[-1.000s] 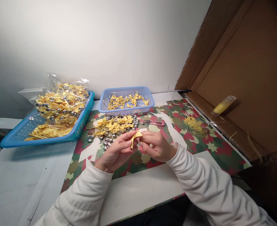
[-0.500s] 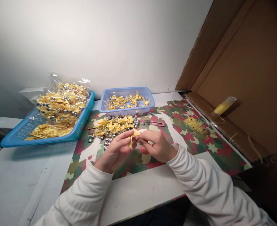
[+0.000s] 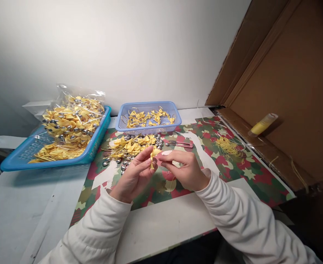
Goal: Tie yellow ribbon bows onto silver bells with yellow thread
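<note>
Nearest, two pale sleeves reach in over the bare white edge of the surface (image 3: 167,227), toward a camouflage-patterned sheet (image 3: 263,179). Above the sheet, the left hand (image 3: 132,178) grasps a small yellow bow (image 3: 155,151) between thumb and fingertips, its loops poking out past them. The right hand (image 3: 188,170) is just beside it, thumb and forefinger brought together at the bow's near side; whether they pinch a thread or part of the bow is too small to tell.

The step in hand looks like fine finger work at the bow's middle, perhaps tying or shaping. The next move seems to call for a steady left pinch and small, light pulls from the right fingertips, so that the loops do not crumple.

Just beyond lies a heap of yellow bows (image 3: 139,145) with silvery balls (image 3: 105,162) around it. Pink snips (image 3: 182,145) lie to its right, and a yellow thread tangle (image 3: 227,146) farther right. Behind stands a pale blue basket (image 3: 147,129) of more bows; at left, a deeper blue basket (image 3: 99,135) carries a bulging clear bag (image 3: 73,117). A white wall (image 3: 123,47) closes the view.
</note>
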Motion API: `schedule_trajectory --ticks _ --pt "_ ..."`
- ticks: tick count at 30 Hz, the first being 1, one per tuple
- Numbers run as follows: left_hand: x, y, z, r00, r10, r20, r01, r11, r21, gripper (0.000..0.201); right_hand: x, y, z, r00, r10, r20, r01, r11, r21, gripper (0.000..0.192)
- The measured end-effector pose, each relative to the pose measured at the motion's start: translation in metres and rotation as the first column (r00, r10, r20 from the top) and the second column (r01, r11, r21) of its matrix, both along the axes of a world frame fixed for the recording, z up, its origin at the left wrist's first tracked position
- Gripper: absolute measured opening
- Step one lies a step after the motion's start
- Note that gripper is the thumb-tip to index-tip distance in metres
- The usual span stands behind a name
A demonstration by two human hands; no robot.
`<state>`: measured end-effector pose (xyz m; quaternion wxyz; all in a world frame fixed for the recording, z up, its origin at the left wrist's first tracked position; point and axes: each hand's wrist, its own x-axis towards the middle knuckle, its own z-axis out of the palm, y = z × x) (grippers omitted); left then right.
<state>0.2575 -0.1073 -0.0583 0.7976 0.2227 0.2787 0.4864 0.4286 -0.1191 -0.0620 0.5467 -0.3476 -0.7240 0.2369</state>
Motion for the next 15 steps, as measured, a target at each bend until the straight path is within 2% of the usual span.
schedule_trajectory --ticks 6,15 --pt "-0.0008 -0.0034 -0.0002 0.998 -0.052 0.036 0.053 0.998 -0.017 0.025 -0.0006 -0.0034 0.0051 1.000 -0.020 0.017 0.019 0.999 0.045 0.013" --pt "0.0003 -0.0055 0.0008 0.995 -0.098 0.030 0.099 0.995 -0.012 0.027 -0.0002 -0.0023 0.0026 0.999 -0.022 0.031 0.020 0.998 0.065 0.017"
